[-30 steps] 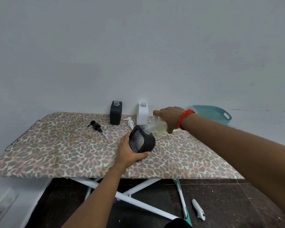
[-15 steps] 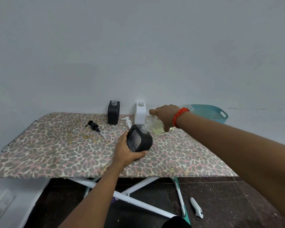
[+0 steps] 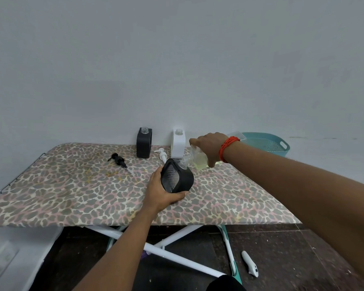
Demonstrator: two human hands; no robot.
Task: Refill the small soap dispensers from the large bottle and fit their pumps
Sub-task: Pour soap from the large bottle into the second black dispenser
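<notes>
Over the middle of the ironing board (image 3: 72, 196) we log both hands occupied. The left hand (image 3: 160, 196) grips the tilted dispenser (image 3: 177, 179) from its near side, fingers curled under the base. We cannot tell whether the base rests on the cover or hangs just above it. The right hand (image 3: 208, 148) is wrapped round the bottle (image 3: 199, 159), which is clear, holds pale yellow liquid and lies almost on its side.

Key relation: the tilted dispenser leans up and to the right, its clear neck aimed at the bottle. The bottle's long axis runs right to left and slopes down, with its mouth pointing at that neck. The two openings sit mouth to mouth between the hands. Touching or just apart, we cannot say, and no stream is visible. The liquid lies pooled along the bottle's lower side.

Our reading: this is the pouring step. The right hand does the tipping and the left only steadies and angles the neck. More flow would call for raising the bottle's far end while keeping its mouth over the neck. A slip would put soap on the cover.

Against the wall stand the rear dispenser (image 3: 144, 143) and the white dispenser (image 3: 178, 143), both upright with open necks. The black pump (image 3: 119, 160) lies to the left, well apart. The white pump (image 3: 162, 154) lies just behind the tilted dispenser. No pump is fitted yet, so the task looks early.
</notes>
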